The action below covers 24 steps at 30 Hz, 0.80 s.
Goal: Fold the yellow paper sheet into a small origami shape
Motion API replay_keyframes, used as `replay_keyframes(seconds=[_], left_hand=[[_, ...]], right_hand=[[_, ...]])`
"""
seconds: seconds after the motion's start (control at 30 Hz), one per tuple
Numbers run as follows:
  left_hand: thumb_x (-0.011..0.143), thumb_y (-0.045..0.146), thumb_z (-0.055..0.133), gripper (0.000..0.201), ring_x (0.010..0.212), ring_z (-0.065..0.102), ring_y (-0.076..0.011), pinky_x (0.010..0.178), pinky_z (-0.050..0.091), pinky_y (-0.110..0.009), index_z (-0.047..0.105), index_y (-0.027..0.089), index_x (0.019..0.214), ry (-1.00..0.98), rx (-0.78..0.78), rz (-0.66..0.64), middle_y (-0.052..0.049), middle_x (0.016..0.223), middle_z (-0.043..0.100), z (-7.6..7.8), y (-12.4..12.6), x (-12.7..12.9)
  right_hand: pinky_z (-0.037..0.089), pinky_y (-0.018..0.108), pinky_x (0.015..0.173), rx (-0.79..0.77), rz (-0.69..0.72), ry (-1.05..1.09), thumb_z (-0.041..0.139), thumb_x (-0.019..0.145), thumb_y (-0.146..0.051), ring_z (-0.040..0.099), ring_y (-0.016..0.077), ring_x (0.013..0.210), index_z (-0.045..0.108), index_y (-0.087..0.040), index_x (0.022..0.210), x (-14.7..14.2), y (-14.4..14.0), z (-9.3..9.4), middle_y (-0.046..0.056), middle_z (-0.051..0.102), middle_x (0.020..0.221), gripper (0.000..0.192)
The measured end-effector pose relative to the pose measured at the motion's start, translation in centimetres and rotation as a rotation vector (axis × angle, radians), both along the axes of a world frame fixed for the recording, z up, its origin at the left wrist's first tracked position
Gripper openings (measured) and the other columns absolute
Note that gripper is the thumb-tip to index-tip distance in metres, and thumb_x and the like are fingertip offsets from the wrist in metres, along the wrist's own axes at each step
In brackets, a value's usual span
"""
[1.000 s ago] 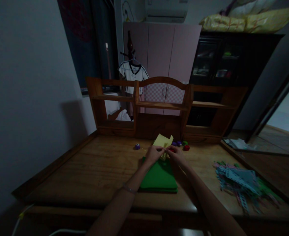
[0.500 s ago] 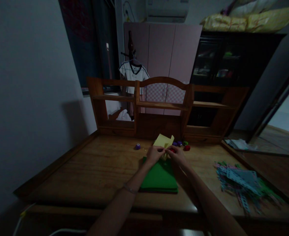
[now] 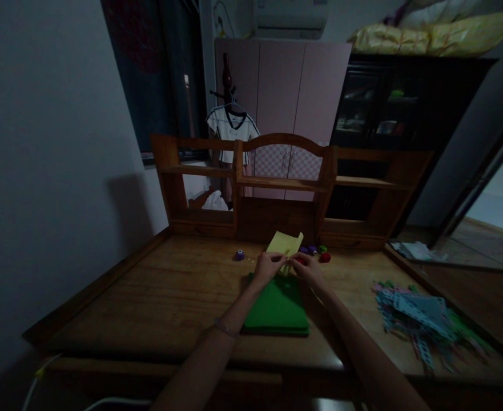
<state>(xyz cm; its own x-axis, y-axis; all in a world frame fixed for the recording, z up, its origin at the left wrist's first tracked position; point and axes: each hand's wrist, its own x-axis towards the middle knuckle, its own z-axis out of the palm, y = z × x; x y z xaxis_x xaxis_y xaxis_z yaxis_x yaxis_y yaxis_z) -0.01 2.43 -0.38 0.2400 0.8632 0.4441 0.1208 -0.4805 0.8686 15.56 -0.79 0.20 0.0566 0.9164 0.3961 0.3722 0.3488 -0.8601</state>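
Both of my hands pinch a small yellow sheet of paper (image 3: 284,244) held above the far end of a green stack of sheets (image 3: 277,308) on the wooden desk (image 3: 169,297). My left hand (image 3: 267,266) grips the sheet's lower left edge. My right hand (image 3: 306,267) grips its lower right, and something small and red shows at its fingers; I cannot tell what it is. The paper stands tilted away from me.
A purple punch (image 3: 239,254) lies left of the hands; purple, green and red punches (image 3: 315,252) lie right of them. A pile of punched paper strips (image 3: 426,319) covers the desk's right side. A wooden shelf unit (image 3: 285,188) stands along the back.
The hands and yellow sheet have stayed almost still, only shifting slightly upward; the sheet's top edge has changed shape a little.
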Motion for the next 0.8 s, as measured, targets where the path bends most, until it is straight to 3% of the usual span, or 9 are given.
replay_keyframes(seconds=[0.27, 0.8], left_hand=[[0.069, 0.036, 0.067, 0.036, 0.081, 0.064, -0.0207, 0.073, 0.05, -0.029, 0.068, 0.009, 0.092, -0.113, -0.064, -0.144, -0.011, 0.089, 0.068, -0.24, 0.28, 0.18], [0.071, 0.038, 0.064, 0.034, 0.083, 0.063, -0.02, 0.075, 0.049, -0.029, 0.069, 0.011, 0.091, -0.095, -0.043, -0.099, -0.011, 0.089, 0.068, -0.52, 0.6, 0.19]], right_hand=[[0.03, 0.021, 0.043, -0.084, 0.007, 0.137, 0.062, 0.066, -0.048, 0.042, 0.0094, 0.047, 0.062, -0.016, 0.075, 0.15, 0.29, -0.16, -0.002, 0.051, 0.055, 0.034], [0.033, 0.021, 0.044, -0.067, 0.038, 0.133, 0.06, 0.069, -0.047, 0.044, 0.0096, 0.048, 0.063, -0.016, 0.077, 0.09, -0.04, -0.09, -0.001, 0.052, 0.056, 0.032]])
